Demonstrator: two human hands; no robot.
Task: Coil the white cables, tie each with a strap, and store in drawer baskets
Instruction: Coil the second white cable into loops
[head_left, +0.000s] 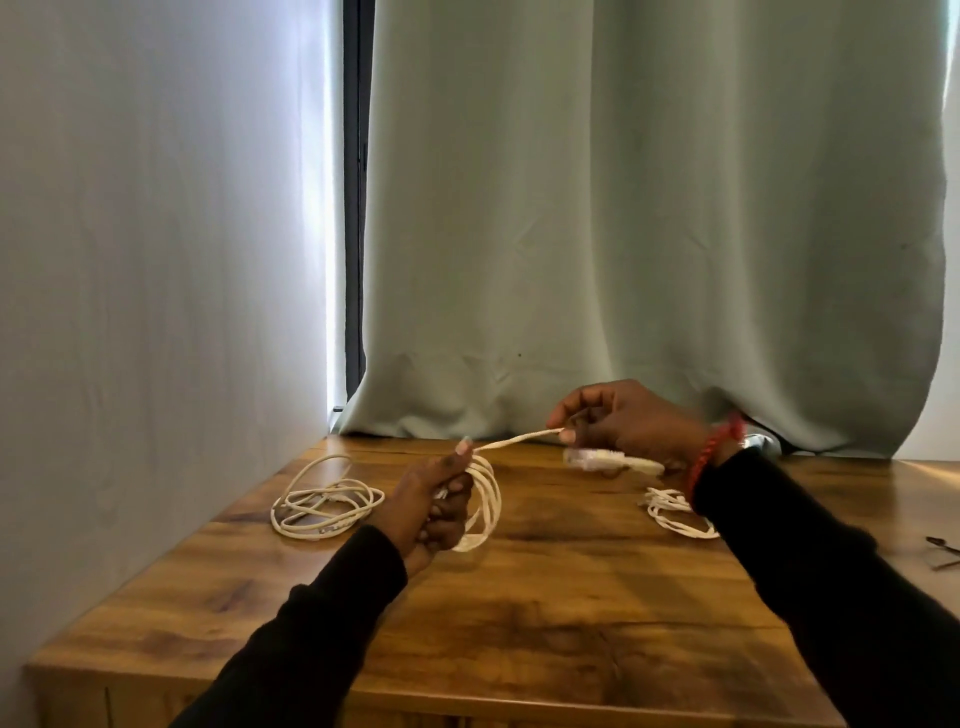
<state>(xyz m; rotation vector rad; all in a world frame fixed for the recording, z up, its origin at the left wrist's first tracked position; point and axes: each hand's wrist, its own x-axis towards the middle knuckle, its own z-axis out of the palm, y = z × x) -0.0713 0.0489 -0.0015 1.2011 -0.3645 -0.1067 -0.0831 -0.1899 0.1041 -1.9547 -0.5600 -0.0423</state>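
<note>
Cable in both hands' fingers

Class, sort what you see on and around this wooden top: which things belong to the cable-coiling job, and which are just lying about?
Belongs to the job:
- held coil
- loose cable
- third cable
- left hand
- right hand

Just lying about:
- dark metal item, too cropped to identify
- curtain
- wooden top

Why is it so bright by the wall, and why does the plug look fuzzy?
Head view: daylight leaks through the gap beside the curtain, washing the wall pale; the connector under the right hand is motion-blurred; the left hand looks sharper.
</note>
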